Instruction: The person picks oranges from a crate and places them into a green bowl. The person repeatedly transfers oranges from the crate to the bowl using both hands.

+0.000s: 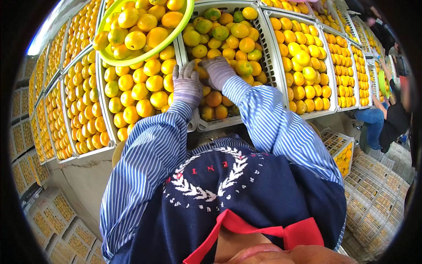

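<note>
Both my hands wear grey knit gloves. My left hand (pixel 188 82) rests palm down over the shared rim between two white plastic crates, its fingers spread a little and pointing away from me. My right hand (pixel 216 72) curls down over oranges in the middle crate (pixel 272 52); whether it grips one is hidden. That crate holds loose green and orange citrus fruits (pixel 220 32). In the crate on the left, citrus fruits (pixel 140 90) lie in rows. A yellow-green plastic basket (pixel 155 52) heaped with citrus sits over that crate's far part.
Crates of citrus in rows (pixel 301 66) extend to both sides. A lone crate (pixel 343 150) stands low on the right. Stacked crates (pixel 372 194) line the floor at both edges. A person in jeans (pixel 371 122) sits at the far right.
</note>
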A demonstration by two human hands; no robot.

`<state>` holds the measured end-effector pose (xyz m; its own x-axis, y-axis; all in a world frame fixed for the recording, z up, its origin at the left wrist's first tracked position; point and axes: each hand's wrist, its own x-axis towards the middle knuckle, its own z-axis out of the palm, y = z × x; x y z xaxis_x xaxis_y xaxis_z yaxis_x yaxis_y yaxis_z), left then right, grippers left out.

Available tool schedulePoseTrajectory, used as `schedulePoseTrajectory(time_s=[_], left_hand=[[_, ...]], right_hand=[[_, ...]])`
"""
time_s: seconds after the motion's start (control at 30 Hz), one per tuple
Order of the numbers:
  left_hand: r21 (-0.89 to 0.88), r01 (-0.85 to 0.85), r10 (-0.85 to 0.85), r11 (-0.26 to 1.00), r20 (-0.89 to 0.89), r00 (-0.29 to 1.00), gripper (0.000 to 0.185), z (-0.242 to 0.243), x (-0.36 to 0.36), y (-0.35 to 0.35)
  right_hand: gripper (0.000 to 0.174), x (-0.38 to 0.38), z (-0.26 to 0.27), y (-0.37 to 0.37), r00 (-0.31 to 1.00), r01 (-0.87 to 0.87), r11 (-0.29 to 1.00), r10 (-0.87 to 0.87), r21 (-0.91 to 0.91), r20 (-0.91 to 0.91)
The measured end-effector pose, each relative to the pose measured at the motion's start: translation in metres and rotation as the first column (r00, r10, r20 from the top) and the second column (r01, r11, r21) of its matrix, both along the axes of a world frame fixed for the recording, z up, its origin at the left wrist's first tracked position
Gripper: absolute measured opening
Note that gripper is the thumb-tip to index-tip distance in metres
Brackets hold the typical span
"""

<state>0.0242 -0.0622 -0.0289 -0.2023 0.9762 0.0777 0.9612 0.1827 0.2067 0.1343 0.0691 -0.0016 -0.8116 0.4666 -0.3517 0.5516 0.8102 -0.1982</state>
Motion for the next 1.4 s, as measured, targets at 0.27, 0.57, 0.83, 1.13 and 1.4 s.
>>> schedulePoseTrajectory(time_s=[0.27,0.57,0.83,1.13,1.4], left_hand=[[-0.597,0.161,-0.364,0.786,-0.236,0.901,0.048,0.015,0.024,0.029],[-0.627,0.209,-0.520,0.751,-0.365,0.772,0.048,0.035,0.056,0.018],[-0.621,0.524,-0.522,0.584,0.207,0.827,0.049,0.024,0.083,-0.011],[-0.516,0.101,-0.191,0.851,-0.123,0.974,0.042,0.040,0.089,-0.006],[-0.476,0.066,-0.260,0.877,-0.357,0.897,0.057,0.012,0.018,0.057]], right_hand=[[0.074,0.101,0.034,0.025,0.474,0.401,0.494,-0.833,-0.771,-0.286],[0.064,0.188,0.062,-0.026,0.641,0.521,0.718,-0.686,-0.461,-0.345],[0.064,0.174,0.071,-0.006,0.527,0.426,0.733,-0.678,-0.531,-0.513],[0.045,0.194,0.110,-0.012,0.272,0.172,0.230,-0.946,-0.958,-0.178],[0.054,0.155,0.074,0.000,0.966,0.158,0.947,-0.089,-0.279,0.244]])
